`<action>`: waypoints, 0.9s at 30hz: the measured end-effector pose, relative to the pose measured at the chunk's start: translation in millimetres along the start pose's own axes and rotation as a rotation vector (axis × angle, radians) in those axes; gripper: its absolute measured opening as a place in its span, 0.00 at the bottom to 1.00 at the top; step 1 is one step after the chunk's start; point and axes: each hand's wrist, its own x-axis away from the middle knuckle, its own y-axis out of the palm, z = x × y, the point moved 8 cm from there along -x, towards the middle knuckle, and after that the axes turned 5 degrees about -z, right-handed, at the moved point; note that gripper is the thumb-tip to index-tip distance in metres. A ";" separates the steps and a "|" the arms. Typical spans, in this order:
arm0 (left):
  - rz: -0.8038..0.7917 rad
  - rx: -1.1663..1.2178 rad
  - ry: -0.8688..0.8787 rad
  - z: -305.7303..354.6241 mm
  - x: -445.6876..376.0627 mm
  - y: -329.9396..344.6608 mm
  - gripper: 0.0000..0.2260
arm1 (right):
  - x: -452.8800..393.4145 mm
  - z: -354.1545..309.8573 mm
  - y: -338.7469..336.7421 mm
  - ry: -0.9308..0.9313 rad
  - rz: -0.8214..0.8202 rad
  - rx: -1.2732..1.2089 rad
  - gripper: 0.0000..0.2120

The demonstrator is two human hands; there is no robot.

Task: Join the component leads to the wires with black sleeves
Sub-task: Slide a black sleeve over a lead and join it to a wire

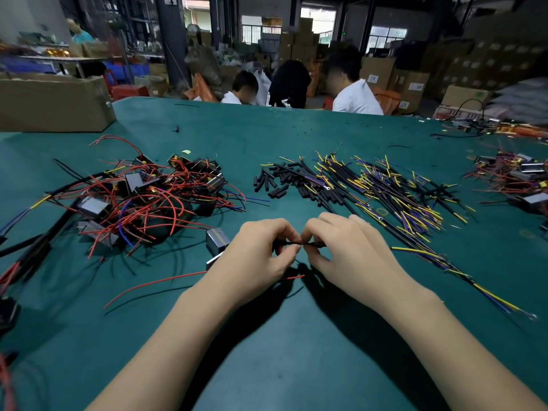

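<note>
Black sleeve (292, 243): a thin dark length held level just above the table (296, 366), pinched at both ends between the two hands. Left hand (261, 256): fingers curled, thumb and forefinger nipping the sleeve's left end. Right hand (353, 250): fingers curled likewise, tips closed on the sleeve's right end; the two sets of fingertips nearly meet at the middle (whether a wire already runs inside the sleeve cannot be told).

Red lead (154, 284): one loose red wire lying on the table below and left of the sleeve, its end passing under the left hand.

Metal component (218, 240): a small grey box-shaped part just left of the sleeve, touching the left hand's outer side.

Component heap (142, 200): dark boxed parts tangled with many red leads, up and left of the sleeve.

Spare sleeves (272, 182): short black tube pieces scattered straight above the sleeve, well apart from it.

Wire bundle (394, 191): black-jacketed wires with yellow and blue ends, fanned out up and right of the sleeve, some trailing past the right wrist.

Cardboard box (53, 105): far up-left of the sleeve, at the table's edge.
</note>
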 end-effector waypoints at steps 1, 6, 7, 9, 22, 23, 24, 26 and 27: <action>0.009 0.003 -0.005 0.0 0.3 -0.8 0.04 | 0.7 0.9 -1.2 0.000 0.015 -0.031 0.05; 0.065 0.065 -0.044 0.0 1.1 -7.2 0.05 | 3.0 11.4 -8.7 0.002 0.142 -0.262 0.00; 0.074 0.082 -0.051 -0.1 1.1 -8.5 0.05 | 3.2 11.9 -9.2 -0.009 0.171 -0.273 0.00; 0.080 0.100 -0.066 -0.5 0.8 -9.5 0.05 | 3.0 9.6 -10.1 -0.045 0.220 -0.256 0.01; 0.070 0.006 -0.185 -10.4 2.0 -7.7 0.04 | 2.2 13.9 6.1 -0.037 0.155 -0.525 0.03; 0.070 0.009 -0.175 -9.6 1.9 -7.8 0.04 | 2.0 19.4 7.4 0.005 0.146 -0.643 0.05; 0.073 0.015 -0.164 -8.9 1.8 -8.1 0.04 | 1.4 23.5 8.7 0.045 0.134 -0.725 0.06; 0.083 0.022 -0.137 -6.9 2.0 -9.4 0.03 | -0.5 29.0 12.0 0.105 0.094 -0.820 0.07; 0.087 0.021 -0.120 -5.5 2.2 -9.9 0.03 | -0.9 31.0 14.0 0.128 0.072 -0.863 0.07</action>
